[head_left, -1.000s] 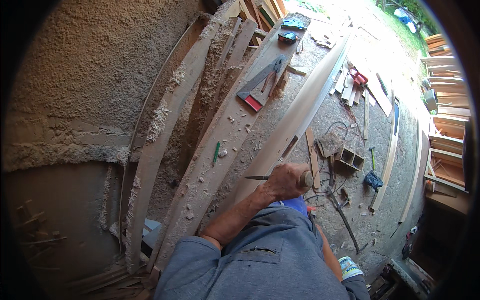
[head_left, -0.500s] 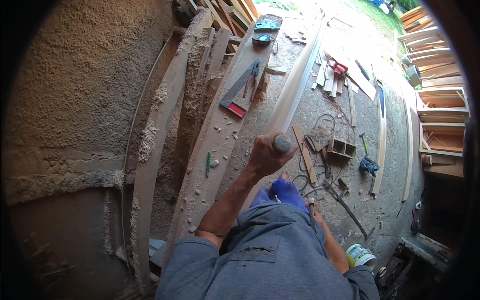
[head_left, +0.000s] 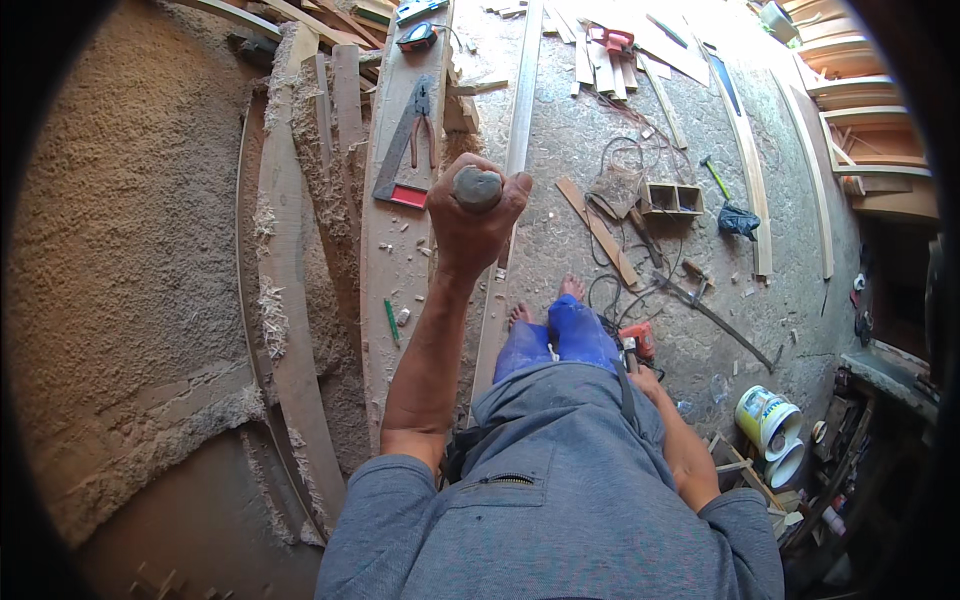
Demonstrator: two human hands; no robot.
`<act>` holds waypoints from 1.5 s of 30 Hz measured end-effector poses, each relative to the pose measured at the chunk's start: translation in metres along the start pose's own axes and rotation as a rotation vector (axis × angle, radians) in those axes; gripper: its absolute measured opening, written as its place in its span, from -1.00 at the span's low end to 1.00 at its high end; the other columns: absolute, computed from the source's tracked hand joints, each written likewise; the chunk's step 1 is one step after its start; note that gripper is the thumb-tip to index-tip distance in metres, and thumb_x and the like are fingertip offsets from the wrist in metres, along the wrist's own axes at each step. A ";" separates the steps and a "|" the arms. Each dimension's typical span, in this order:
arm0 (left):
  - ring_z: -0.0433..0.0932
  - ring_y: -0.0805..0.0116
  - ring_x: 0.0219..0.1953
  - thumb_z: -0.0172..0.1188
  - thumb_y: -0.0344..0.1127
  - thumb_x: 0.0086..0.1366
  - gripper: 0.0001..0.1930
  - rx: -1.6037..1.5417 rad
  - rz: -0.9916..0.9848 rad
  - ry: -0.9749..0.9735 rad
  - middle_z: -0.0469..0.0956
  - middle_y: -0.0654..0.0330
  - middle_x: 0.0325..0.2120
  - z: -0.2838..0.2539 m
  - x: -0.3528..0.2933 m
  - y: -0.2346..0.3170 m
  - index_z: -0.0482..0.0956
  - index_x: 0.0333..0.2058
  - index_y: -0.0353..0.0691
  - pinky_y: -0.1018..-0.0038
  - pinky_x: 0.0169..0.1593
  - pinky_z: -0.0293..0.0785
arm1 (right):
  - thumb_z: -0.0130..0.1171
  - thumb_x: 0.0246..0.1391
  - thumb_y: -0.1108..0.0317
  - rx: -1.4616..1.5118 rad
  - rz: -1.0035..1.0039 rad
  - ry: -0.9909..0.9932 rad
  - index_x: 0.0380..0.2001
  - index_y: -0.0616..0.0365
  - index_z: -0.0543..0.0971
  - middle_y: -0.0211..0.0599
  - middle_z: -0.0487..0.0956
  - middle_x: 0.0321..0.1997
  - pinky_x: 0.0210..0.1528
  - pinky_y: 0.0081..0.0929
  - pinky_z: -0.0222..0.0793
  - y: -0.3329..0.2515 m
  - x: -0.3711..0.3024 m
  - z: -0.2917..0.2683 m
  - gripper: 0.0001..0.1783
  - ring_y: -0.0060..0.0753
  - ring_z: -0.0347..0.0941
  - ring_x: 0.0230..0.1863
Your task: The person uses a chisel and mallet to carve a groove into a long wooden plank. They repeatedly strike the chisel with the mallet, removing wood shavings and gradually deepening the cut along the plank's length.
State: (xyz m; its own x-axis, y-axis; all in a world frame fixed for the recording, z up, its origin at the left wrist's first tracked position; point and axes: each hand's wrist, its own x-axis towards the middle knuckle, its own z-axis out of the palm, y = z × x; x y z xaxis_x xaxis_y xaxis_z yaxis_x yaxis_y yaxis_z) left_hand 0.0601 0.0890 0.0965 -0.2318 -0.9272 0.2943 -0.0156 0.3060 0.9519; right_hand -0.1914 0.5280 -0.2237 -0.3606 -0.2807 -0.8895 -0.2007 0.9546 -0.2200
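My left hand (head_left: 472, 222) is raised above the plank bench, its fingers wrapped round a thick handle (head_left: 477, 187) whose rounded grey end faces up. The rest of that tool is hidden below the fist. Down by my right thigh, my right hand (head_left: 646, 384) is closed around something mostly hidden by my shirt; a pale metallic end (head_left: 630, 347) shows just ahead of it. A red power tool (head_left: 641, 341) lies on the floor beside that hand. Beneath my left hand runs a long narrow board (head_left: 522, 110). On the wide plank (head_left: 388, 270) are a red-and-grey square (head_left: 398, 158) and pliers (head_left: 423, 125).
A tape measure (head_left: 417, 38) and a green pencil (head_left: 391, 322) lie on the plank. Cables, a hollow block (head_left: 670, 198), a green-handled hammer (head_left: 716, 176) and a red tool (head_left: 611, 40) are on the floor. White buckets (head_left: 768, 420) stand right; a rough wall (head_left: 150, 250) rises left.
The view has turned, so the bench and floor items sit differently. My left hand has moved up and leftward in the picture, still gripping the handle. The red power tool beside my right hand now shows.
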 end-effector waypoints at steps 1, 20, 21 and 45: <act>0.49 0.67 -0.53 0.50 -0.40 0.17 -0.74 -0.018 -0.013 -0.013 0.53 0.39 -0.61 0.004 0.005 -0.002 0.51 -0.46 -0.18 0.58 -0.45 0.46 | 0.34 0.03 0.14 0.009 0.031 0.010 -0.06 0.36 0.65 -0.11 0.69 -0.10 0.00 -0.26 0.46 0.023 0.015 0.006 -0.48 -0.23 0.61 -0.07; 0.58 0.56 -0.51 0.47 -0.34 0.09 -0.78 0.084 0.009 -0.223 0.59 0.27 -0.59 0.030 0.017 -0.021 0.56 -0.48 -0.24 0.49 -0.40 0.54 | 0.29 0.05 0.14 0.065 -0.332 0.096 0.11 0.21 0.54 -0.04 0.68 -0.09 0.07 -0.16 0.48 -0.069 -0.041 -0.052 -0.42 -0.05 0.61 -0.02; 0.59 0.55 -0.51 0.47 -0.34 0.08 -0.77 0.087 0.012 -0.194 0.59 0.26 -0.59 0.032 0.015 -0.025 0.56 -0.47 -0.24 0.48 -0.40 0.55 | 0.27 0.06 0.16 0.067 -0.333 0.072 0.16 0.19 0.51 -0.04 0.67 -0.11 0.05 -0.19 0.49 -0.098 -0.057 -0.063 -0.39 -0.05 0.62 -0.06; 0.53 0.63 -0.47 0.43 -0.43 0.06 -0.88 -0.086 -0.016 -0.220 0.61 0.38 -0.55 0.039 0.017 -0.070 0.64 -0.44 -0.24 0.53 -0.37 0.50 | 0.22 0.15 0.46 -0.322 -1.253 0.344 0.39 0.10 0.28 0.17 0.67 -0.16 -0.15 -0.07 0.59 -0.409 -0.304 -0.153 -0.28 0.07 0.71 -0.22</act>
State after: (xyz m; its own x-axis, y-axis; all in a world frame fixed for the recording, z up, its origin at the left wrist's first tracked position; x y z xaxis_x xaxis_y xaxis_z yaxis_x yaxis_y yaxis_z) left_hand 0.0196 0.0606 0.0319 -0.4385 -0.8596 0.2623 0.0598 0.2633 0.9629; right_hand -0.1394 0.2080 0.1976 0.0233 -0.9997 -0.0030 -0.7498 -0.0155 -0.6615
